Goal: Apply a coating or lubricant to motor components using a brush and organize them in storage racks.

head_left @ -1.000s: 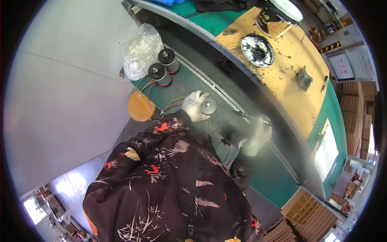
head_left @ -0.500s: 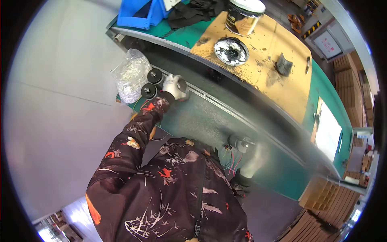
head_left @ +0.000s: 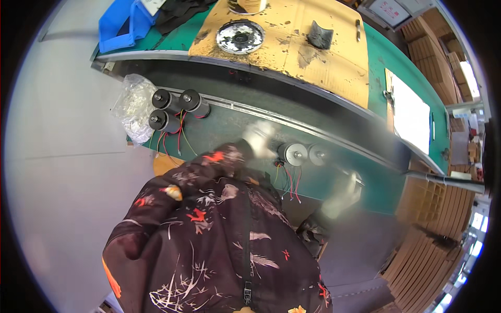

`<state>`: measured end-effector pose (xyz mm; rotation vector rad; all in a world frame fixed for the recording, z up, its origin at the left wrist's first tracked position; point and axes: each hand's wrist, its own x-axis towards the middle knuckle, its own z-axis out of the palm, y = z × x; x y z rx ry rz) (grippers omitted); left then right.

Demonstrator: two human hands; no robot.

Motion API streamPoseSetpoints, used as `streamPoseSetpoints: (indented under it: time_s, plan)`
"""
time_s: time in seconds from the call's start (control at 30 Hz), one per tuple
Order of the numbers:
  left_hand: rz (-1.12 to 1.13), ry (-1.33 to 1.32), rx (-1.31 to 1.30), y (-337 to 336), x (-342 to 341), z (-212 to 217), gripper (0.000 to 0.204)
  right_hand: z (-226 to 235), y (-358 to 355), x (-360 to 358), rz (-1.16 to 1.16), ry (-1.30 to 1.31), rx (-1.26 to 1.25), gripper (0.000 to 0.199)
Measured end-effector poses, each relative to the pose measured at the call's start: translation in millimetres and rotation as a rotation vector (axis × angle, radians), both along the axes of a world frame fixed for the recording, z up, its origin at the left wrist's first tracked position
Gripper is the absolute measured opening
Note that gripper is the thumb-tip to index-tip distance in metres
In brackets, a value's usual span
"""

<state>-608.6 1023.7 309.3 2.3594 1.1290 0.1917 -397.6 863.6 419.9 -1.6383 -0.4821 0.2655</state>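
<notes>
My left hand [head_left: 259, 136], in a white glove and smeared by motion, is over the bench just left of a silver-faced motor [head_left: 293, 154]. Thin coloured wires hang from that motor, and a second, hazy silver-faced motor [head_left: 318, 155] lies against its right side. Also gloved and blurred, my right hand [head_left: 342, 197] is to the right of this pair, near the bench's front edge. A small shiny bit shows at its fingertips, too blurred to name. Three black-capped motors [head_left: 192, 102] with wires stand grouped at the left, apart from both hands.
A clear plastic bag of small pale parts [head_left: 133, 107] leans beside the black-capped motors. On the raised shelf are a blue bin [head_left: 122, 28], a paint-smeared lid [head_left: 240, 36], stained cardboard [head_left: 292, 57] and a clipboard [head_left: 409, 115]. Stacked cardboard [head_left: 425, 261] fills the right side.
My left hand has left the motor it was on, which stands with the two black-capped ones, and moved right. My right hand has come away from the silver-faced motor. The whole view has shifted.
</notes>
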Motion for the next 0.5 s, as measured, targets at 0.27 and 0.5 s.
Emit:
streamPoseSetpoints:
  time_s: [0.27, 0.5]
  plan:
    - [-0.02, -0.093, -0.152, -51.3, 79.6, -38.6, 0.095, 2.4, 8.5, -14.9, 0.164, -0.178, 0.01, 0.029]
    - [0.42, -0.026, -0.163, -18.1, -6.4, -31.7, 0.097, -19.4, 30.7, -29.7, 0.296, -0.047, 0.031, 0.029]
